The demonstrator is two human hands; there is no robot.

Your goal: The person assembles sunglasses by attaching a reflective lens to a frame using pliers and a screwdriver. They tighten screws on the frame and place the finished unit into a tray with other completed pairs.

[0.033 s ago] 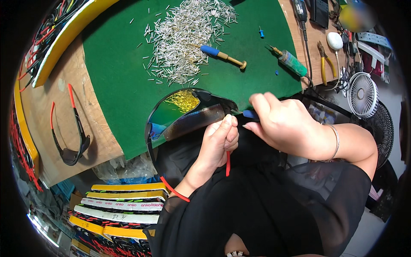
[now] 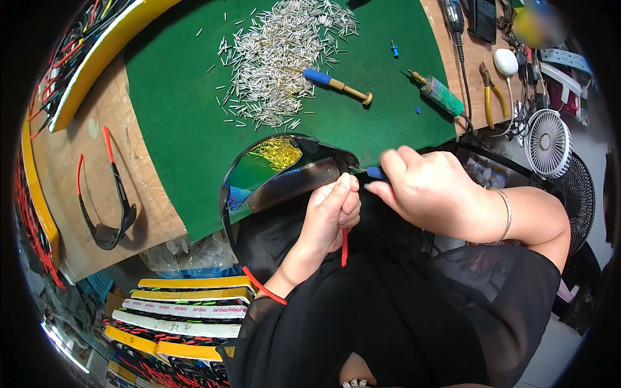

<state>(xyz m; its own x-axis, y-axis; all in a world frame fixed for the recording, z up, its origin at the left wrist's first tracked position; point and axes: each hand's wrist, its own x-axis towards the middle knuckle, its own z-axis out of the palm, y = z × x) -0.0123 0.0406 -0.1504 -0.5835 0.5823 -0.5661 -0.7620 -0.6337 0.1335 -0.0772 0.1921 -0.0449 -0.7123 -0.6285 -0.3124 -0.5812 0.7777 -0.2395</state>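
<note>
Sunglasses with a dark mirrored wraparound lens and red-tipped black arms (image 2: 278, 178) are sitting at the near edge of the green felt work mat (image 2: 181, 116), pinched at the hinge corner by the left hand (image 2: 330, 216), fingers curled closed around the frame. Right hand (image 2: 430, 194), just right of the sunglasses, is gripping a small blue-handled driver (image 2: 375, 172) against that hinge. Risks: the tip slipping and scratching the lens, or a pin dropping unseen among the silver metal pins (image 2: 284, 58) beyond the sunglasses.

blue-handled tool (image 2: 376, 172) mostly hidden in right hand (image 2: 432, 193); sunglasses' (image 2: 278, 171) hinge covered by left hand (image 2: 330, 216)
</note>
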